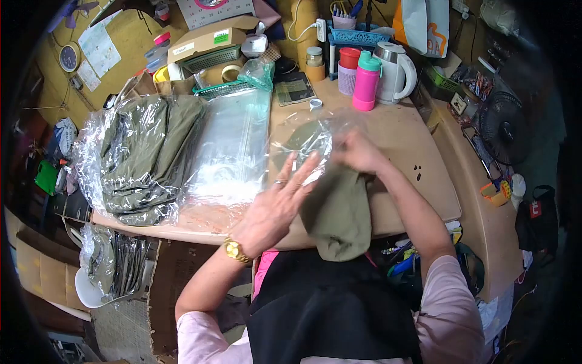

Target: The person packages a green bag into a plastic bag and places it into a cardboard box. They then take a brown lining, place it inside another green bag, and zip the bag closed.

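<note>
An olive-green folded cloth item [336, 209] lies at the table's front edge, its lower end hanging over toward my lap. Its far part is inside a clear plastic bag [309, 136]. My left hand [276, 206], with a gold watch at the wrist, rests flat on the near left side of the bag, fingers stretched out. At the bag's right side my right hand [359, 153] is curled closed on the plastic; it is a little blurred and its fingertips are hidden.
Left on the table are bagged olive garments [148, 151] and a stack of clear plastic bags [230, 148]. A pink bottle [365, 85] and an electric kettle [391, 73] stand at the back right. More bagged pieces fill a white container [115, 261] below left.
</note>
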